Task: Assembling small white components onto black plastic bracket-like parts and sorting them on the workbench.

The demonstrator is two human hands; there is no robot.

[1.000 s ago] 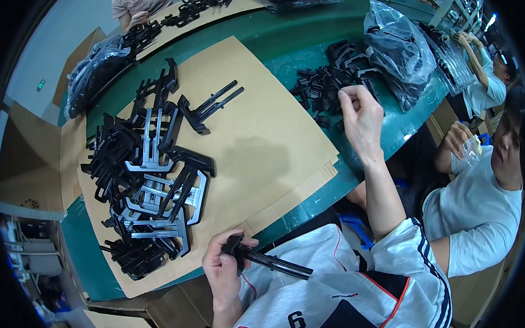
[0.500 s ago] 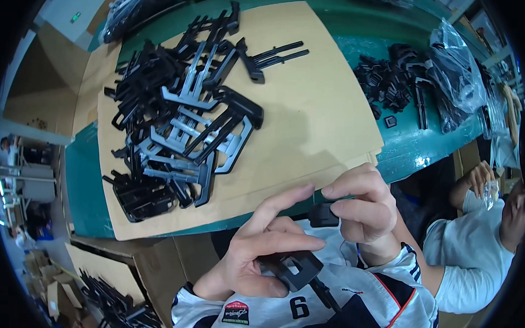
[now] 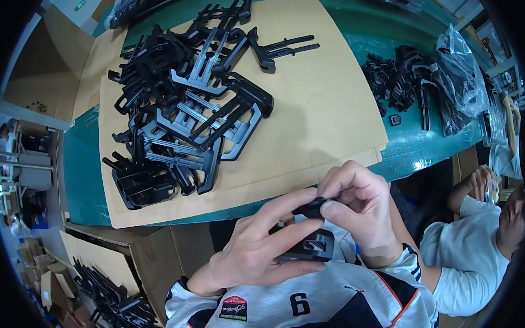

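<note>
My left hand [image 3: 256,242] is closed around a black plastic bracket [image 3: 315,246] with a slot in its end, low in front of my shirt. Between the fingertips of both hands sits a small black plastic piece [image 3: 311,208], pinched by my right hand [image 3: 362,209]. My left index and middle fingers reach up to that piece, and fingers cover much of it. Beyond my hands, a heap of black and grey two-pronged plastic brackets [image 3: 206,122] lies on a cardboard sheet [image 3: 324,104]. One black bracket [image 3: 264,54] lies at the heap's right edge.
Small black parts [image 3: 394,84] are piled on the green table [image 3: 415,150] at the right, beside a clear plastic bag [image 3: 459,70]. A co-worker [image 3: 462,244] sits close on my right. An open carton [image 3: 132,249] with black brackets [image 3: 114,302] stands at the lower left.
My hands have come together, bringing the small piece against my left fingers. The bracket in my left hand has turned and moved up and right. The view has shifted slightly.
</note>
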